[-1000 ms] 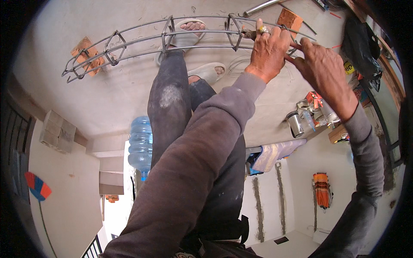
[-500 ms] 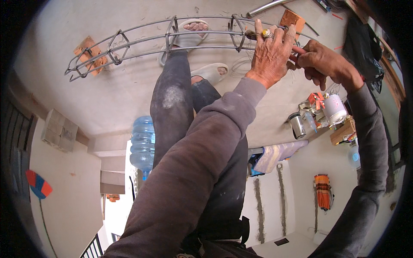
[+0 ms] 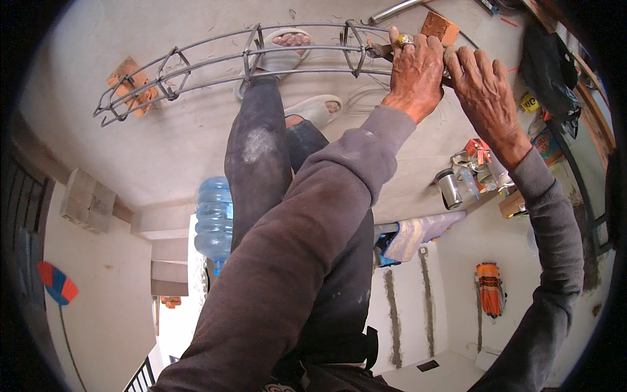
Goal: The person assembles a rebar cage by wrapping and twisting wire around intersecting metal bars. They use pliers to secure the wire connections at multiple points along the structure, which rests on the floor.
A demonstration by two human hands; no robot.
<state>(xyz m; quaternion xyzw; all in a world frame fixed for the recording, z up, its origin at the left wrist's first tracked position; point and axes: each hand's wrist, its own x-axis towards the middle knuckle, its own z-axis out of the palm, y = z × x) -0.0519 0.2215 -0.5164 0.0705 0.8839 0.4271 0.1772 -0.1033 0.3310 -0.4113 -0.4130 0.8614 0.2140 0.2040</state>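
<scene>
A long cage of steel bars (image 3: 297,49) with bent stirrups curves across the top of the view, its left end over a brick (image 3: 135,78). Dark-jawed pincers (image 3: 379,51) lie against the bars just right of a stirrup, their handles running under my hands. My left hand (image 3: 417,73) is closed over them, knuckles up, with a ring on one finger. Close on its right, my right hand (image 3: 486,91) curls its fingers over the handle end. My palms hide most of the grip. Another brick (image 3: 440,27) sits beyond my left hand.
Loose thin wire (image 3: 366,98) lies below the cage. My sandalled foot (image 3: 287,49) is under the bars. A steel tumbler (image 3: 449,188) and other items stand at right, near a black plastic bag (image 3: 552,72). A blue water bottle (image 3: 214,219) is at left.
My right hand has turned back-up and moved in beside my left hand, covering the red handle seen before. My left index finger has curled down. The view has shifted slightly.
</scene>
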